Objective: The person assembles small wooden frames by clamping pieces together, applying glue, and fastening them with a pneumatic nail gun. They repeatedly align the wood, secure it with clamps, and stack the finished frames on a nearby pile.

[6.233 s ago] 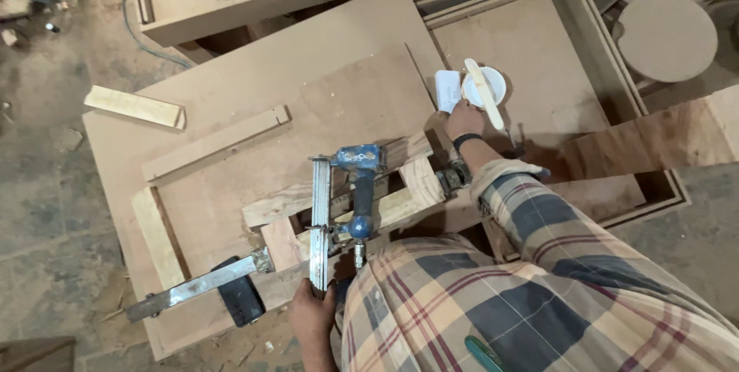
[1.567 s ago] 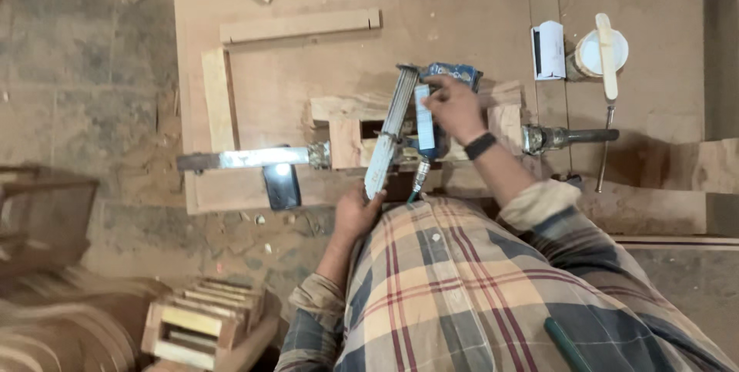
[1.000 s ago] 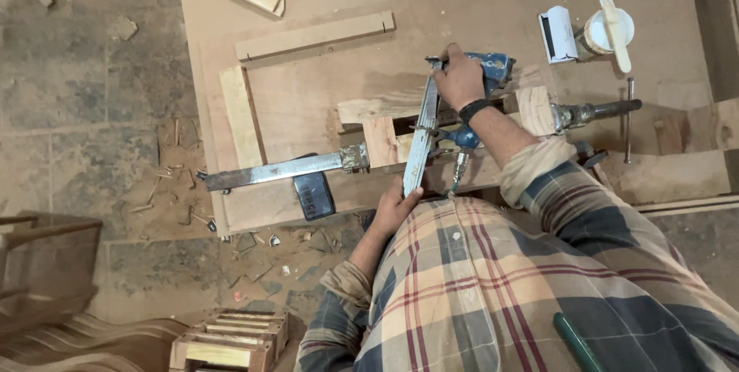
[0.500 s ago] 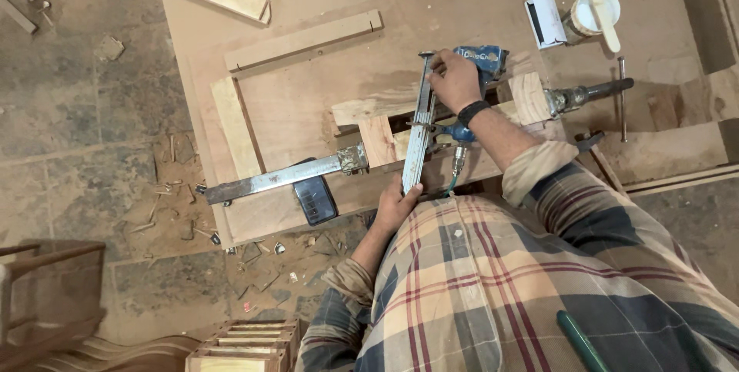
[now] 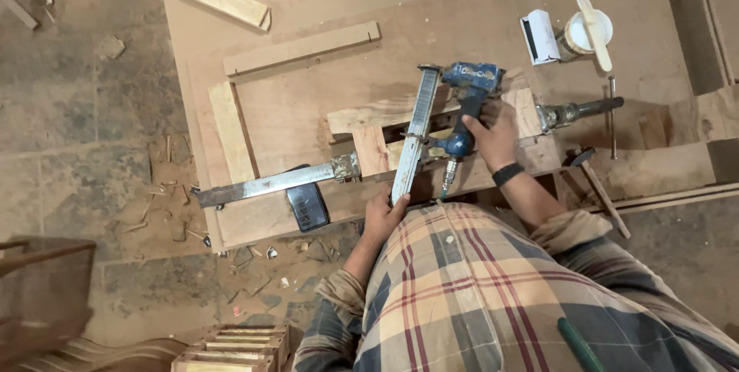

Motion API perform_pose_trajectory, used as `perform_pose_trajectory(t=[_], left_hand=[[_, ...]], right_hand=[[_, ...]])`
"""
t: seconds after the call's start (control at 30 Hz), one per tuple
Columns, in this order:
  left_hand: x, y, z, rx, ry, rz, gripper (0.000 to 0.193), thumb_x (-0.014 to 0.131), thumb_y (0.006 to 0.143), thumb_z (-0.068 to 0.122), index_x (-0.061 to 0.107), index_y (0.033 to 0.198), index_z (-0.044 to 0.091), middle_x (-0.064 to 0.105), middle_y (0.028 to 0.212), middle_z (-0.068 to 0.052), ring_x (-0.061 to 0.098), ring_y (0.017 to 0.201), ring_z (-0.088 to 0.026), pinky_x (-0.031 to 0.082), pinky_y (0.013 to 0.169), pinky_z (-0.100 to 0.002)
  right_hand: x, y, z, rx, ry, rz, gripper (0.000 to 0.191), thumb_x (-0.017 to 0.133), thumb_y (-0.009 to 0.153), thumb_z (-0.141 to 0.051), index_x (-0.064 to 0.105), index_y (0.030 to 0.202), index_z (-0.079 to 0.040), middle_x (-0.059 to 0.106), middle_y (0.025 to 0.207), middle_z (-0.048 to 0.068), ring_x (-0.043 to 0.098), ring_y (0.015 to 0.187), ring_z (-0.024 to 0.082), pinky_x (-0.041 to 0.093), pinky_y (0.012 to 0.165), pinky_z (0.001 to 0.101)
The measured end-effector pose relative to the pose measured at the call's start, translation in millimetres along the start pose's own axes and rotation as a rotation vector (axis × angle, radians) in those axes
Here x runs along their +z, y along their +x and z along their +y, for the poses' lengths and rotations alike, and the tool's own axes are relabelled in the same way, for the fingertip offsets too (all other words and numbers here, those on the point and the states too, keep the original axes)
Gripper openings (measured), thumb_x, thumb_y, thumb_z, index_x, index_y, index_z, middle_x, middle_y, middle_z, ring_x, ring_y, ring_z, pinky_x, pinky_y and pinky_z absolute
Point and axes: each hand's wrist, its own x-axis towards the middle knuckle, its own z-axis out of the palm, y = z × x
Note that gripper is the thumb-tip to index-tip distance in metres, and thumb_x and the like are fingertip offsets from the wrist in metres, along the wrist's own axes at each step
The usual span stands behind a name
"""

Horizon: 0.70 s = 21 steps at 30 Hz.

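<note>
R hand wrapped tight on the blue nail gun grip over the clamped wood frame – prob. heavy, rigid, hold by handle – L hand closed on its long metal magazine end.

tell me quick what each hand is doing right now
Left hand: closed on the lower end of the nail gun's long metal magazine.
Right hand: closed around the handle of the blue nail gun.

r hand gripping blue nail gun, l hand on wood frame
</note>
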Motion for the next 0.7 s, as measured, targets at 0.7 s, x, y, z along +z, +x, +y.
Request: perform_pose_trajectory(t=[0.7], left_hand=[[-18.9, 81.1, 110.6, -0.088, -1.544, 0.066, 0.084, 0.025, 0.104, 0.076, 0.063, 0.119, 0.003, 0.062, 0.093, -0.007, 0.062, 0.084, -0.024, 0.055, 0.07, -0.043]], right_hand=[[-67.7, -12.6, -81.1, 0.144, 0.94, -0.683, 0.034, 0.064, 0.098, -0.013, 0.057, 0.125, 0.006, 0.066, 0.079, 0.012, 0.069, 0.076, 0.027, 0.06, 0.076, 0.0409]])
